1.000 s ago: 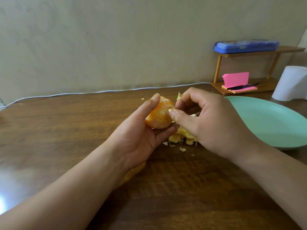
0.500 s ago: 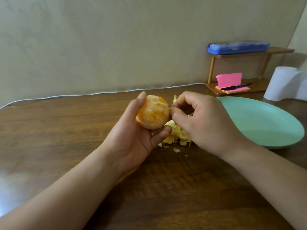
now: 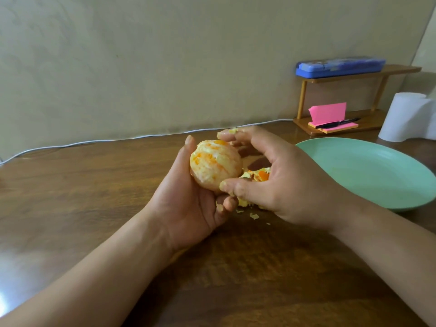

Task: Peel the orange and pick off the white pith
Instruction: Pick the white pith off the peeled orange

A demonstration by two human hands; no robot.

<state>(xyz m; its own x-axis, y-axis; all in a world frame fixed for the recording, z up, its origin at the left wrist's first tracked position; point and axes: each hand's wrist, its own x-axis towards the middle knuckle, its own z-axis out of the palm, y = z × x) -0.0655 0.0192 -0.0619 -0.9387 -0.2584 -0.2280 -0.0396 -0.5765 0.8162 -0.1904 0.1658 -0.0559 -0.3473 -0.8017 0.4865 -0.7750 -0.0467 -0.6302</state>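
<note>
A dark wooden table [image 3: 70, 208] with a glossy grain runs under both forearms and meets a plain beige wall [image 3: 141, 67] beyond the hands. A thin white cable [image 3: 70, 145] lies along that back edge. Just to the right of the right hand sits a pale green plate [image 3: 377, 175]. Farther off on the same side stands a small wooden shelf [image 3: 304, 97] with a blue pencil case [image 3: 339, 66] on top. Pink sticky notes [image 3: 328, 112] and a black pen [image 3: 337, 123] lie on its base, with a white paper roll [image 3: 405, 116] beside it.

The left hand [image 3: 188, 208] grips the peeled orange [image 3: 215, 165], thumb upright on its left side and fingers curled beneath. The fruit is held above the table between the two hands and is mostly covered in pale pith. The right hand [image 3: 283, 185] is spread wide. Its thumb tip presses the orange's lower right, and its fingers arch over the far side with a yellowish scrap [image 3: 232, 131] at their tips. Whether those fingertips touch the fruit cannot be told. A heap of peel [image 3: 257, 175] lies under the right palm, with crumbs [image 3: 253, 216] just in front of it.

Half a second ago the right hand's thumb and forefinger were pinched together at the orange's right side; now they stand far apart. The left hand has kept its hold.
</note>
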